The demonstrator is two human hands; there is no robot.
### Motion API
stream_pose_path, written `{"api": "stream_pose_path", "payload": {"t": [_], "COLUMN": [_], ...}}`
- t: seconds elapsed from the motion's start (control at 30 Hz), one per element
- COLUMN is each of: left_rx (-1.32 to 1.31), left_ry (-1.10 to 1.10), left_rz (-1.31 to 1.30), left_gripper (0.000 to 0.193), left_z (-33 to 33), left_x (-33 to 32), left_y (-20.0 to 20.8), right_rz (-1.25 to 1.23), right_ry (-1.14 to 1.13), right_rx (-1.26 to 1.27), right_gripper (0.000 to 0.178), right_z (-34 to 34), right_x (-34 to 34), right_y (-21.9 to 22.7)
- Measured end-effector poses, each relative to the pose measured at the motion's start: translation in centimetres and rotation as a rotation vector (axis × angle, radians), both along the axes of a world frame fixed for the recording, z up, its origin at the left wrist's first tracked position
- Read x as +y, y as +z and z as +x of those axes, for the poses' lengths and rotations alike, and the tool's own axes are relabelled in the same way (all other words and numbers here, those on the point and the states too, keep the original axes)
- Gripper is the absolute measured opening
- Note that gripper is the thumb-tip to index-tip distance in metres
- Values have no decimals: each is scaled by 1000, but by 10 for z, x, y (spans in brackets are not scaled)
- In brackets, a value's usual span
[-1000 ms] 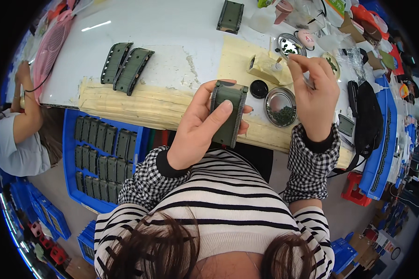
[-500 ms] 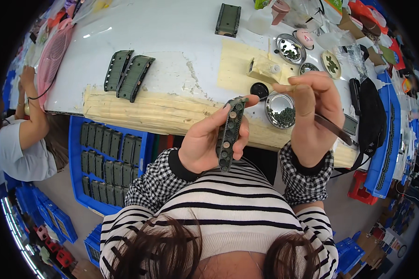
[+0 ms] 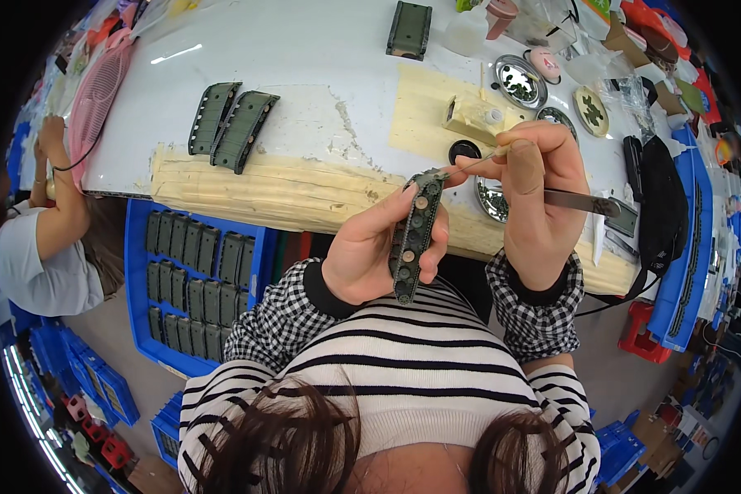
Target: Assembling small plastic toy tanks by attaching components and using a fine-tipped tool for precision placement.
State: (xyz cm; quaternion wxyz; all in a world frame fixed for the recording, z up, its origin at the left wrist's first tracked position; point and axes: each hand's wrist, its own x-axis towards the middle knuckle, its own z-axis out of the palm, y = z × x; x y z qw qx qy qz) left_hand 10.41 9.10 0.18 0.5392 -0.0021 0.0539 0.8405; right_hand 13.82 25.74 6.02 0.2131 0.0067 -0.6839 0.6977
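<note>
Two hands worked at one tread (image 3: 414, 239), the left (image 3: 362, 259) clamped around it, the right (image 3: 547, 226) pinching a stick (image 3: 492, 155).
The tread was in front of the striped top, its wheeled side showing. Since half a second earlier, the stick had swung in to the tread's upper end, so work had apparently passed onto the tread itself; contact couldn't be told. Tweezers (image 3: 583, 202) also sat in the right hand, right of the tread; a crate (image 3: 140, 309) stood left of it.
</note>
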Motion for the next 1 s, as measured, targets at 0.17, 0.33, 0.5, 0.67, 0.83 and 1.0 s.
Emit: {"api": "stream_pose_path", "payload": {"t": [0.17, 0.33, 0.5, 0.67, 0.83, 1.0], "left_rx": [10, 50, 404, 591, 1043, 1294], "left_ry": [1, 7, 110, 216, 273, 248], "left_rz": [15, 19, -239, -441, -613, -739], "left_gripper": [54, 55, 56, 54, 51, 47], "left_z": [0, -1, -11, -11, -13, -12], "left_x": [0, -1, -5, -4, -9, -12], "left_y": [0, -3, 9, 22, 15, 19], "right_rz": [-28, -20, 323, 906, 777, 156], "right_ry": [7, -56, -408, -492, -603, -90], "right_rx": [8, 35, 89, 91, 130, 131], "right_gripper": [18, 19, 13, 6, 4, 13], "right_z": [0, -3, -19, -31, -24, -2], "right_x": [0, 4, 36, 52, 37, 16], "right_y": [-2, -5, -14, -24, -12, 0]}}
